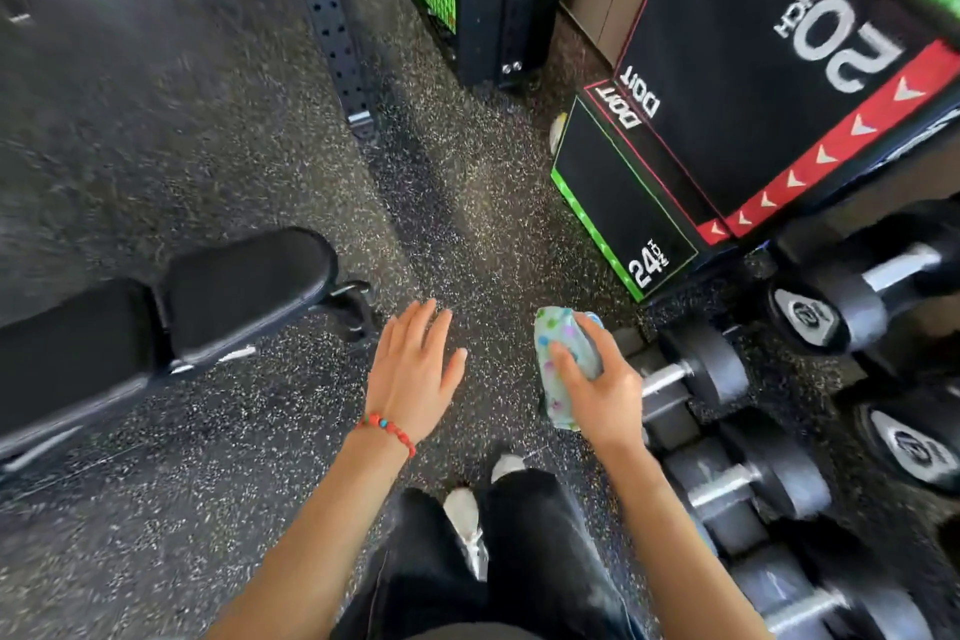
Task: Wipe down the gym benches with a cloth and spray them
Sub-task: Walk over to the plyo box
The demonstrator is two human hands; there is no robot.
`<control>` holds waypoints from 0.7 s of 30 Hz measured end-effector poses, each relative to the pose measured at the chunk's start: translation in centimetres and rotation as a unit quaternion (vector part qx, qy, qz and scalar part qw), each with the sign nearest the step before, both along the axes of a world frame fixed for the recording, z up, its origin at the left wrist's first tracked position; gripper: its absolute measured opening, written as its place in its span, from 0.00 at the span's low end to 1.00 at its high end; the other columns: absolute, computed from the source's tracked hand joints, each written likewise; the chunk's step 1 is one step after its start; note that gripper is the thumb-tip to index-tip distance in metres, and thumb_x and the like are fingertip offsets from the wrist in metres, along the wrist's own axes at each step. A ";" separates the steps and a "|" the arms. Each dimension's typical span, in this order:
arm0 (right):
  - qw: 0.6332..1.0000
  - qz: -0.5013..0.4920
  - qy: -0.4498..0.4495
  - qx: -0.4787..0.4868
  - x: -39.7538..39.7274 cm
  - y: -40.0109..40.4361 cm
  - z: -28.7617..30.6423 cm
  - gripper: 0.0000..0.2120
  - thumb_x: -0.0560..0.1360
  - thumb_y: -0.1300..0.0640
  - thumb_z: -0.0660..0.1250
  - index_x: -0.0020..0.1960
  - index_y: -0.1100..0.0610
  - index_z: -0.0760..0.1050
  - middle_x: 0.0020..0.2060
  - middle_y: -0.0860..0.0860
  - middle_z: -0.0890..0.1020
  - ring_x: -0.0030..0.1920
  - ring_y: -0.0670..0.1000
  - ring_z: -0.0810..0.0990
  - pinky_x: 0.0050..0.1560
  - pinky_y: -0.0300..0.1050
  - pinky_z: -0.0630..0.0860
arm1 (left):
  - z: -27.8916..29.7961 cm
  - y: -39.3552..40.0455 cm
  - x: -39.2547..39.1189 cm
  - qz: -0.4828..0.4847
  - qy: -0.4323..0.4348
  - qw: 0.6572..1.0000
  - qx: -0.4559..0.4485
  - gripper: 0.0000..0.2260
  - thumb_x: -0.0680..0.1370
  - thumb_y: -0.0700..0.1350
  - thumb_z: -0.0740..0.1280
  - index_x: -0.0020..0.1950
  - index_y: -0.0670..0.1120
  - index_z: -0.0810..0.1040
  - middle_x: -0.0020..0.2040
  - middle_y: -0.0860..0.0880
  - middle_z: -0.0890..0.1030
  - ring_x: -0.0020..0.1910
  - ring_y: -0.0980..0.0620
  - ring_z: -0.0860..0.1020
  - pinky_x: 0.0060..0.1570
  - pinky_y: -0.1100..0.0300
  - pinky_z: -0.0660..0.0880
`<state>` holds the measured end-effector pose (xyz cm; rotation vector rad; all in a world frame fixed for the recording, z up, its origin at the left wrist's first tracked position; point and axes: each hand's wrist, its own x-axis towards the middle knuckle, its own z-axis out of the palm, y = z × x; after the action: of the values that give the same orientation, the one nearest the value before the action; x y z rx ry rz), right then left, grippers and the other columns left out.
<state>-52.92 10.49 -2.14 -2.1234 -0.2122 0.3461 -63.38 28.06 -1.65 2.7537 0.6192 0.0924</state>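
Right hand (pixel 597 379) grip closed around bunched cloth (pixel 558 369), long axis running toward and away from the person. Left hand (pixel 415 369) empty, fingers spread wide, above floor (pixel 208 483). Bench (pixel 156 322) at left, long axis left-right.

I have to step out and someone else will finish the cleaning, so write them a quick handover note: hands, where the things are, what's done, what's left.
Left hand: open, empty, held over the floor.
Right hand: closed on the patterned cloth.
Bench: to the left, black pads; neither hand is touching it.
Spray bottle: not in view.
Done: cannot tell from this picture whether any pad has been wiped.
Left: bring the cloth to the bench, wipe the pads, find the spray and spray them.
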 end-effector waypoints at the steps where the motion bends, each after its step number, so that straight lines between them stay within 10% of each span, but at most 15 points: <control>1: 1.000 0.004 -0.005 -0.004 1.3 0.9 -0.2 0.19 0.71 0.49 0.70 0.61 0.47 0.74 0.56 0.47 0.80 0.55 0.48 0.78 0.54 0.36 0.69 | -0.1 0.7 1.2 0.003 0.002 1.000 -0.006 0.20 0.77 0.47 0.65 0.65 0.37 0.72 0.66 0.36 0.72 0.66 0.38 0.70 0.66 0.42 0.62; 13: 0.999 0.042 -0.006 0.009 19.3 12.7 -1.6 0.19 0.71 0.50 0.71 0.61 0.46 0.74 0.53 0.42 0.79 0.49 0.38 0.75 0.46 0.19 0.63 | -0.5 11.2 18.7 0.020 0.010 1.000 -0.003 0.21 0.79 0.48 0.61 0.69 0.38 0.68 0.69 0.38 0.68 0.69 0.39 0.65 0.70 0.44 0.59; 21: 0.999 0.037 -0.012 0.027 28.1 19.4 -0.8 0.17 0.70 0.50 0.70 0.58 0.42 0.74 0.39 0.21 0.72 0.43 0.21 0.69 0.41 0.15 0.63 | 0.6 17.7 28.1 0.024 -0.005 1.000 -0.009 0.21 0.79 0.48 0.62 0.68 0.38 0.69 0.69 0.38 0.69 0.69 0.40 0.65 0.69 0.44 0.60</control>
<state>-24.86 29.93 -2.93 -2.0713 -0.3121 0.3539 -35.33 45.75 -1.05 2.7200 0.6804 0.1103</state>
